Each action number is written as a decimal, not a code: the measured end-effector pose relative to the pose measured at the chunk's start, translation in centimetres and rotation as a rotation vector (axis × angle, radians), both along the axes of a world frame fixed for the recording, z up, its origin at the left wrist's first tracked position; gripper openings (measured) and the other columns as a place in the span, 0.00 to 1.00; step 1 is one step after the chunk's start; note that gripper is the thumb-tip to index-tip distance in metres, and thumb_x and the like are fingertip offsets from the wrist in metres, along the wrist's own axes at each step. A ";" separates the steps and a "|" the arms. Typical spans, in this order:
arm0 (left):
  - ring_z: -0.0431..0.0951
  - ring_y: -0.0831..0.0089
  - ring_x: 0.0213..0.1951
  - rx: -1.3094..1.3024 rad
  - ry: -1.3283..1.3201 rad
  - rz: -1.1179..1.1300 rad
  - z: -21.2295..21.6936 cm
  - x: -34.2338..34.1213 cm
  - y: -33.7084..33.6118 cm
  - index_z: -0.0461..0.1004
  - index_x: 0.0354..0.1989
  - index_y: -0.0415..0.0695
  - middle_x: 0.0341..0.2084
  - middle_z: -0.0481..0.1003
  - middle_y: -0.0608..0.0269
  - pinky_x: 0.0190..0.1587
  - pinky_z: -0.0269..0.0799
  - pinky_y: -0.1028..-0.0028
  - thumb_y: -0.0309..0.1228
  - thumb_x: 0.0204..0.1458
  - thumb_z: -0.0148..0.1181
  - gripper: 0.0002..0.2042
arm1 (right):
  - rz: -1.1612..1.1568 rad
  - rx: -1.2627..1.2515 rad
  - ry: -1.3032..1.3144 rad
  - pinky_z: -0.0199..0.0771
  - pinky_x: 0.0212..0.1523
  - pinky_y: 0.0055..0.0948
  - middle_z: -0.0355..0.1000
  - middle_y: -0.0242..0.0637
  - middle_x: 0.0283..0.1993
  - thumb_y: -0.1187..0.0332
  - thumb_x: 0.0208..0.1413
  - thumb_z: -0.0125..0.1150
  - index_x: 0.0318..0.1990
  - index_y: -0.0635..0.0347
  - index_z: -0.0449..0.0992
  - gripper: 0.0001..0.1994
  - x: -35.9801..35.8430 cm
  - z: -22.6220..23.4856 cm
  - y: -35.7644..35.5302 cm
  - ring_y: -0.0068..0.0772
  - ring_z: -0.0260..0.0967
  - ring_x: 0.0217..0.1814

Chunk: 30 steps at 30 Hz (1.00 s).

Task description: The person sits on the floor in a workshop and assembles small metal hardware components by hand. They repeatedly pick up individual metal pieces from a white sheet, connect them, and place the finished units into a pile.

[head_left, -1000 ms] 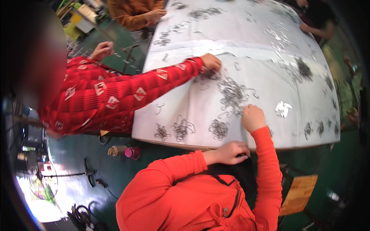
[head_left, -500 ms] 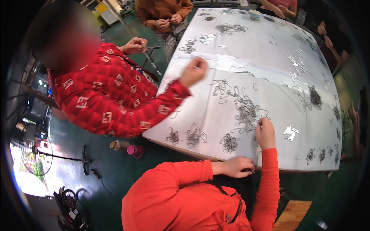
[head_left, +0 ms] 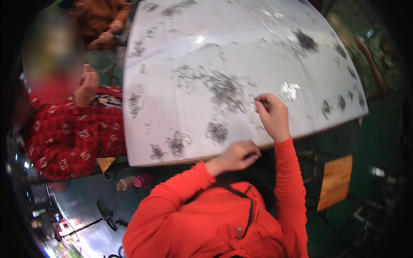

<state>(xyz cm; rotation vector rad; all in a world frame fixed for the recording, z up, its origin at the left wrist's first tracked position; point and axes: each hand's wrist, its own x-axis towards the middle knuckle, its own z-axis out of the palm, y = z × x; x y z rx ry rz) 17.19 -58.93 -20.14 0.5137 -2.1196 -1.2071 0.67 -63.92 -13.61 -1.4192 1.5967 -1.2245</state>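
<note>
A white table carries many heaps of small dark metal wire pieces. My right hand rests on the table beside the largest heap, its fingers pinched on one thin wire piece. My left hand lies curled at the table's near edge over something dark; whether it holds anything is hidden. A smaller heap sits just beyond my left hand. Both sleeves are orange-red.
A person in a red patterned sweater sits at the table's left side with a hand raised. Another person in brown is at the far left. A wooden stool stands at right. Two small bottles stand on the green floor.
The person in red has pulled their arm off the table and raised the hand. My right hand has moved to the big heap's edge and pinched a wire piece. The view has shifted.
</note>
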 end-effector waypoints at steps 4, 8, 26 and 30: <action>0.77 0.63 0.33 0.038 -0.009 0.006 0.3 -0.4 0.2 0.76 0.33 0.42 0.30 0.75 0.60 0.35 0.72 0.70 0.22 0.47 0.62 0.05 | -0.006 0.130 -0.590 0.71 0.37 0.20 0.72 0.32 0.34 0.75 0.57 0.59 0.40 0.68 0.74 0.06 -1.9 0.6 5.5 0.18 0.70 0.36; 0.76 0.67 0.31 0.044 0.000 0.005 0.9 -0.7 0.2 0.76 0.33 0.41 0.29 0.75 0.60 0.32 0.72 0.73 0.20 0.46 0.63 0.06 | -0.074 0.150 -0.834 0.68 0.44 0.18 0.71 0.28 0.37 0.77 0.58 0.59 0.39 0.66 0.74 0.04 -1.5 -1.4 11.5 0.17 0.67 0.39; 0.76 0.69 0.28 0.066 -0.024 0.051 0.5 -0.8 0.1 0.76 0.32 0.40 0.27 0.74 0.60 0.30 0.72 0.74 0.19 0.44 0.62 0.06 | -0.182 0.291 -1.199 0.59 0.34 0.15 0.70 0.24 0.36 0.72 0.59 0.60 0.40 0.61 0.74 0.04 1.0 -5.7 15.1 0.13 0.59 0.33; 0.76 0.70 0.26 0.060 -0.021 0.050 0.6 -0.8 0.1 0.76 0.32 0.40 0.26 0.74 0.61 0.29 0.72 0.75 0.20 0.45 0.62 0.06 | -0.251 0.216 -1.083 0.60 0.37 0.15 0.70 0.24 0.37 0.72 0.59 0.60 0.40 0.61 0.74 0.04 1.5 -5.3 15.1 0.13 0.60 0.35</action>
